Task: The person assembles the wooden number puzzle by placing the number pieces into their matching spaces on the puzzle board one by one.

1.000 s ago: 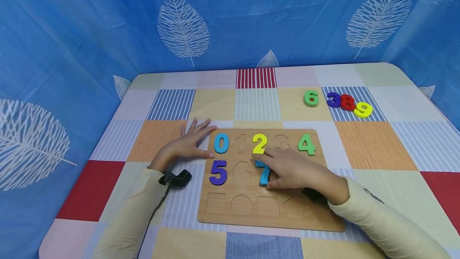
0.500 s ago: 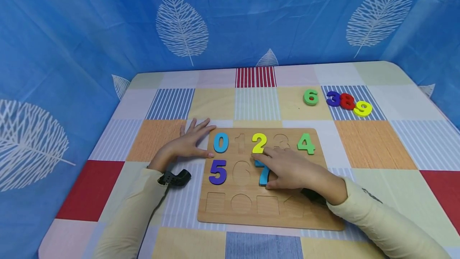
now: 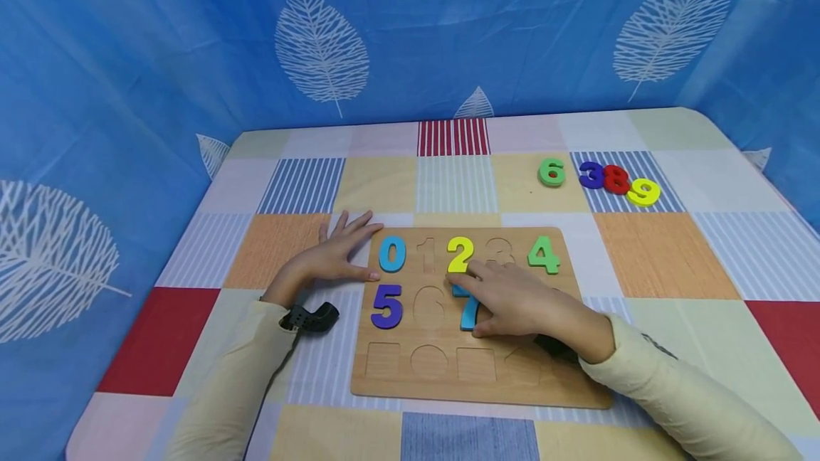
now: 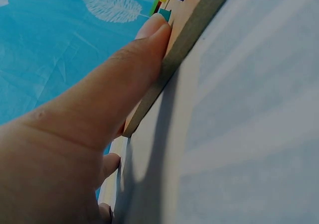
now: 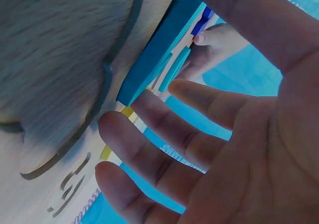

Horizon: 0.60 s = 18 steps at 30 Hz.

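A wooden number puzzle board (image 3: 416,391) lies on the table in the head view. My right hand (image 3: 522,297) is over its middle row, pinching the blue number 7 (image 3: 470,315) between thumb and index finger. In the right wrist view the 7 (image 5: 159,50) appears as a thick teal slab, its long side raised above the wood. My left hand (image 3: 333,260) is spread at the board's upper left edge; its thumb (image 4: 142,55) touches that edge. Also on the board are a blue 0 (image 3: 384,255), yellow 2 (image 3: 463,262), green 4 (image 3: 546,260) and purple 5 (image 3: 384,291).
Beyond the board at the back right lie a green 6 (image 3: 542,172), purple 3 (image 3: 598,180), red 8 (image 3: 617,180) and yellow 9 (image 3: 645,200). The patchwork cloth (image 3: 378,183) covers the table. A blue leaf-print curtain (image 3: 423,41) stands behind it.
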Each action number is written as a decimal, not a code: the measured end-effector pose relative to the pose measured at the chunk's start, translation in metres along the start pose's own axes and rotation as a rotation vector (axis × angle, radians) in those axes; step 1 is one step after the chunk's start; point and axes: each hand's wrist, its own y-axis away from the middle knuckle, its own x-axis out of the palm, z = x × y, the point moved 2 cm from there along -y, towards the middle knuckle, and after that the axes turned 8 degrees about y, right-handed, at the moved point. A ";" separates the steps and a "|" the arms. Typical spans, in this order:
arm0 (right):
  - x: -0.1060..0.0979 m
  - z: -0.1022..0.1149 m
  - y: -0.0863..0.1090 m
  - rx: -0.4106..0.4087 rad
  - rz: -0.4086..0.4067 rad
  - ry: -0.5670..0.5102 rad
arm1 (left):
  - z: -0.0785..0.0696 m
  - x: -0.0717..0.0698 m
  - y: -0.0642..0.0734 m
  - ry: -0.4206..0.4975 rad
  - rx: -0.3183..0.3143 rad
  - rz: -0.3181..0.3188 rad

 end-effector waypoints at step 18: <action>0.000 0.001 -0.001 0.013 0.018 -0.003 | -0.002 0.000 0.001 -0.017 -0.013 -0.004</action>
